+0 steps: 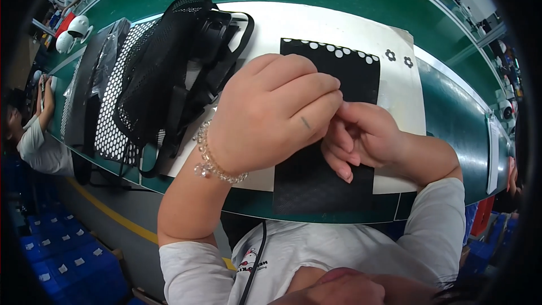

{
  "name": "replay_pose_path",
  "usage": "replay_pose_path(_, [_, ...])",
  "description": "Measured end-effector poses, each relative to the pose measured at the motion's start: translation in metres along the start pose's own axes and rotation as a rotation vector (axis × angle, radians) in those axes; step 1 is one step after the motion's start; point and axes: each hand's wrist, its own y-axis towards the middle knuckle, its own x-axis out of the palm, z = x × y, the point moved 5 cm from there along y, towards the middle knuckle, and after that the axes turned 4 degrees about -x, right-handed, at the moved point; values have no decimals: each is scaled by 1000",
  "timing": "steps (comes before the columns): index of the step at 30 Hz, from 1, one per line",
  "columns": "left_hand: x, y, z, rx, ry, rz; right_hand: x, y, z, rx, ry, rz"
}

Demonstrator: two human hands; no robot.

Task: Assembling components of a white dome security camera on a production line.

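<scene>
My left hand (276,114), with a beaded bracelet at its wrist, is closed, its fingertips pinched together. Against those fingertips comes my right hand (370,135), its thumb and forefinger pinched and its other fingers loosely curled. Whatever is between the fingertips is too small or hidden to make out. Both hands are above a black sheet (333,192) that has a row of white round holes along its far edge. The sheet lies on a white board (401,135) and overhangs its near side. Two small black flower-shaped pieces (390,55) rest on the board, right of the sheet's far end.
Left of my hands is a heap of black mesh bags with straps (164,73). Beside it lie black-and-white perforated sheets (116,99). The green table (451,107) runs on to the right. Another person (45,141) is at the far left, and blue boxes (73,260) stand on the floor.
</scene>
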Motion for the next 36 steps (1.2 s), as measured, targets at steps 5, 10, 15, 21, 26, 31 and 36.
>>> replay_pose_path(5, [5, -2, 1, 87, 95, 18, 0, -4, -8, 18, -79, 116])
replay_pose_path(10, [6, -2, 4, 112, 214, 3, -3, -6, -9, 53, -107, 166])
replay_pose_path(15, [9, -1, 5, 115, 251, -10, -5, -9, -14, 48, -233, 279])
replay_pose_path(21, [14, 1, 13, 146, 320, -25, -8, -7, -20, 23, -377, 303])
replay_pose_path(26, [16, 1, 15, 155, 460, -16, -13, -2, -22, 3, -411, 320])
replay_pose_path(31, [23, 0, 18, 128, 497, -31, -22, -1, -20, -29, -405, 355])
replay_pose_path(36, [28, -5, 19, 74, 573, -53, -20, 4, -21, -56, -446, 360])
